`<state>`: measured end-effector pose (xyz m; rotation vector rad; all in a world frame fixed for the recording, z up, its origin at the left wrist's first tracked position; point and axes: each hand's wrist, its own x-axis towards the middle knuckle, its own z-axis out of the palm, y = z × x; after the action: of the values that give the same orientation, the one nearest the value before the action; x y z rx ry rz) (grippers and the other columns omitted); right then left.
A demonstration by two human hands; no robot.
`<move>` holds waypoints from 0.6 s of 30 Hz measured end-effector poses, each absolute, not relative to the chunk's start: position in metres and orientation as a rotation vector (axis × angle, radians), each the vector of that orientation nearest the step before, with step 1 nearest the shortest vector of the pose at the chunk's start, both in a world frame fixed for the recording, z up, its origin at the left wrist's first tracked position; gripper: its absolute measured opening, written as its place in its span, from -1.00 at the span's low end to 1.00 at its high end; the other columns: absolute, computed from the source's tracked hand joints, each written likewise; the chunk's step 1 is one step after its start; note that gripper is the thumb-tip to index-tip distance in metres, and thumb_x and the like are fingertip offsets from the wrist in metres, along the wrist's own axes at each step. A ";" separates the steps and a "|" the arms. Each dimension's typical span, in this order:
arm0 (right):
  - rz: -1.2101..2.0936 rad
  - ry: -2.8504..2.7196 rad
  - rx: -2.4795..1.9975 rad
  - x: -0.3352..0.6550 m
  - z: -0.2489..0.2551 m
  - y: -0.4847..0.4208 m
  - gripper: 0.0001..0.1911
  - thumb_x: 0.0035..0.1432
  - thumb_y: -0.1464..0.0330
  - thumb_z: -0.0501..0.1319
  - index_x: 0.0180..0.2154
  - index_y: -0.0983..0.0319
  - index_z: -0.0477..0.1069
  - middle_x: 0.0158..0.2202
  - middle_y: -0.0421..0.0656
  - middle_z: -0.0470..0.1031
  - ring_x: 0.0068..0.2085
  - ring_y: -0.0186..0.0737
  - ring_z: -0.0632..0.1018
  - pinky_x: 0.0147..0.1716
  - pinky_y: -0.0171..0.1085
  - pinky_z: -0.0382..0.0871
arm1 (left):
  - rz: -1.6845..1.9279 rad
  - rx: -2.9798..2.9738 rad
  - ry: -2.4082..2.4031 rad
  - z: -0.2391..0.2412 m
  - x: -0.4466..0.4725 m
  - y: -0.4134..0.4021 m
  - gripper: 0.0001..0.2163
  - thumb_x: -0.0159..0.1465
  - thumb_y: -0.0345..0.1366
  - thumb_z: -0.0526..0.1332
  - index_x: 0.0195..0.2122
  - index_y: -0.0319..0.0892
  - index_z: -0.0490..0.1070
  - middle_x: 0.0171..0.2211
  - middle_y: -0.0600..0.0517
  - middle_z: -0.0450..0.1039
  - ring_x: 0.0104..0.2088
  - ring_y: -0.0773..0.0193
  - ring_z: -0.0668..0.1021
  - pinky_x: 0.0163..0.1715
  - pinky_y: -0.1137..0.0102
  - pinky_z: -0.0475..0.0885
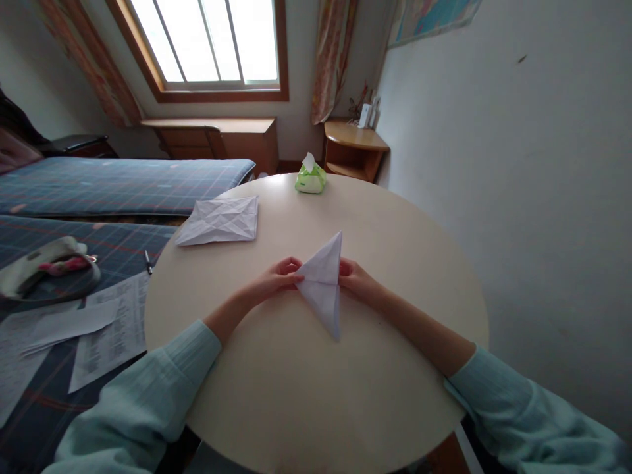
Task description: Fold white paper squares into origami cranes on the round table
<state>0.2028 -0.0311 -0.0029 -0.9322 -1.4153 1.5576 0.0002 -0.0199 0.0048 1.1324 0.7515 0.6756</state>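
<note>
A folded white paper shape, long and pointed at both ends, lies on the round cream table. My left hand pinches its left corner with curled fingers. On the opposite side, my right hand grips the right edge, fingers closed against the paper. Both forearms rest on the tabletop in light blue-green sleeves.
A creased, unfolded white sheet lies at the table's far left. A green tissue pack sits at the far edge. To the left, a bed carries papers, a pen and a pouch. A wall stands close on the right.
</note>
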 end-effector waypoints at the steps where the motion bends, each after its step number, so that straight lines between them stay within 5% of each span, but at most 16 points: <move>1: 1.542 -1.470 -0.934 0.203 -0.003 -0.032 -0.64 -0.27 0.25 0.33 -0.35 0.27 0.42 -0.35 -0.15 0.53 -0.36 -0.23 0.51 -0.37 -0.29 0.39 | 0.646 1.153 0.743 0.006 0.000 -0.021 -0.70 -0.09 -0.27 0.34 -0.41 -0.22 0.24 -0.41 0.10 0.38 -0.41 0.40 0.43 -0.38 0.49 0.32; 10: 1.292 -1.777 -1.029 0.210 -0.013 -0.026 -0.83 -0.19 0.31 0.26 -0.46 0.26 0.48 -0.43 -0.16 0.53 -0.33 -0.14 0.51 -0.29 -0.20 0.38 | 0.593 1.355 0.822 0.002 0.004 -0.021 -0.63 -0.14 -0.21 0.36 -0.36 -0.23 0.28 -0.41 0.09 0.38 -0.48 0.44 0.43 -0.47 0.51 0.30; 15: 1.128 -1.686 -1.120 0.211 -0.016 -0.020 -0.78 -0.15 0.29 0.25 -0.41 0.29 0.48 -0.41 -0.13 0.54 -0.36 -0.14 0.50 -0.33 -0.20 0.38 | 0.712 1.507 0.819 0.006 0.013 -0.029 -0.51 -0.01 -0.16 0.28 -0.06 -0.16 0.22 -0.18 -0.05 0.36 -0.20 0.21 0.46 -0.21 0.33 0.34; 18: 1.060 -1.710 -1.148 0.210 -0.018 -0.018 -0.80 -0.14 0.29 0.24 -0.43 0.28 0.47 -0.43 -0.15 0.53 -0.40 -0.17 0.49 -0.38 -0.22 0.38 | 0.761 1.686 0.871 0.011 0.018 -0.038 -0.36 -0.04 -0.15 0.30 0.07 -0.13 0.13 0.04 -0.13 0.20 0.04 0.05 0.28 0.01 0.19 0.19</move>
<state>0.2099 -0.0182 -0.0178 -1.1480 -1.7097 1.0596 0.0176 -0.0377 0.0111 1.6862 0.8711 0.7612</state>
